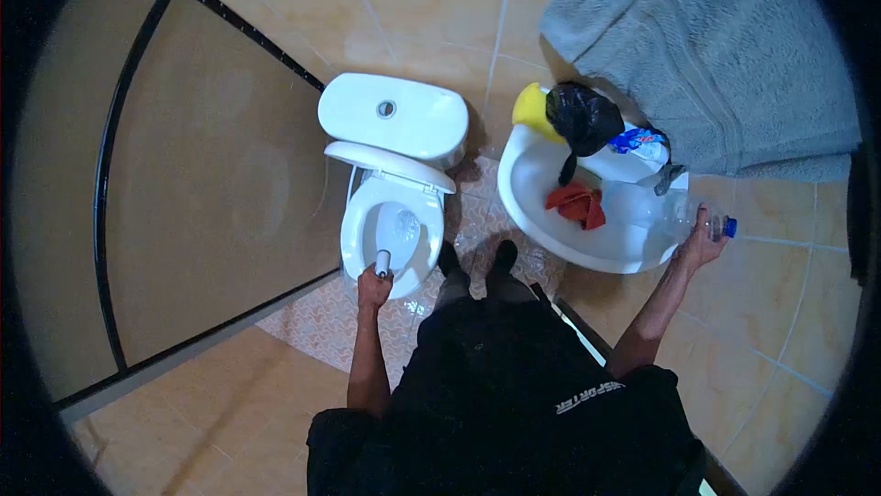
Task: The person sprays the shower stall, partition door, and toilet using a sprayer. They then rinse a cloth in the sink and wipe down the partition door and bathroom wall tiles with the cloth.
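My left hand (374, 289) is closed around a pale cylindrical handle (383, 263) above the front of the toilet bowl (354, 239). What the handle's far end carries I cannot make out. The toilet lid (395, 166) is up, and a bright patch shows inside the bowl. My right hand (703, 241) grips a clear plastic bottle (684, 217) with a blue cap (730, 227), tilted on its side at the right rim of the white sink (523, 186). A red cloth (578, 206) lies crumpled in the basin.
On the sink's back ledge are a black plastic bag (585, 118), a yellow item (532, 112) and a blue-and-white packet (641, 142). A grey towel (707, 55) hangs at the upper right. To the left stands a black-framed shower panel (220, 147); the toilet tank (395, 115) is behind the bowl.
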Motion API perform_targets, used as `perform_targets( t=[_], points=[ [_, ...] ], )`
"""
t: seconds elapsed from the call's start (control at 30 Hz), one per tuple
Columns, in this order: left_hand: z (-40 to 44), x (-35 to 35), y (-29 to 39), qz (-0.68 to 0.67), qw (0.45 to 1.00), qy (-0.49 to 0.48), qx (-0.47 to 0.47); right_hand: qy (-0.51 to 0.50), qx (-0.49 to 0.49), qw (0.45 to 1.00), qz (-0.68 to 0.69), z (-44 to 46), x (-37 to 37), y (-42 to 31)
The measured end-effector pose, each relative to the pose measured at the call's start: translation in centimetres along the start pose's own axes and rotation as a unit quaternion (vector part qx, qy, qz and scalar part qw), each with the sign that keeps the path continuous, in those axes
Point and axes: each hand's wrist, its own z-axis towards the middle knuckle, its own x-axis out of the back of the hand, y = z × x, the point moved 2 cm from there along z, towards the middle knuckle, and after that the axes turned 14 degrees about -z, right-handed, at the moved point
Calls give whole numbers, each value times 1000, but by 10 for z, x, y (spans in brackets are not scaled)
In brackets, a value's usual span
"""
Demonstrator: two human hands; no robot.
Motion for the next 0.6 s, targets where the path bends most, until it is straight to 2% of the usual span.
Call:
perform_targets(
  t=[0.07, 0.1, 0.17, 0.23, 0.3, 0.4, 0.43, 0.6],
  points=[
    [1, 10, -4, -24, 1000, 9, -3, 38, 89, 995, -30, -3, 7, -11],
    [1, 15, -6, -16, 1000, 15, -13, 34, 94, 994, -33, -6, 11, -15],
    [1, 25, -17, -32, 999, 12, -6, 39, 188, 980, -45, -16, 25, -53],
    [3, 34, -33, -45, 999, 9, 0, 42, 191, 973, -125, -30, 40, -102],
    [5, 41, -54, -41, 999, 20, 22, -24, 187, 982, -28, -26, 62, -129],
    [3, 54, -60, -62, 997, 20, 45, -51, 196, 979, 8, -47, 82, -195],
    [3, 57, -60, -76, 995, 25, 52, -87, 227, 969, 34, -56, 84, -218],
    [11, 60, -61, -44, 996, 14, 71, -183, 308, 926, 122, -107, 50, -291]
  ],
)
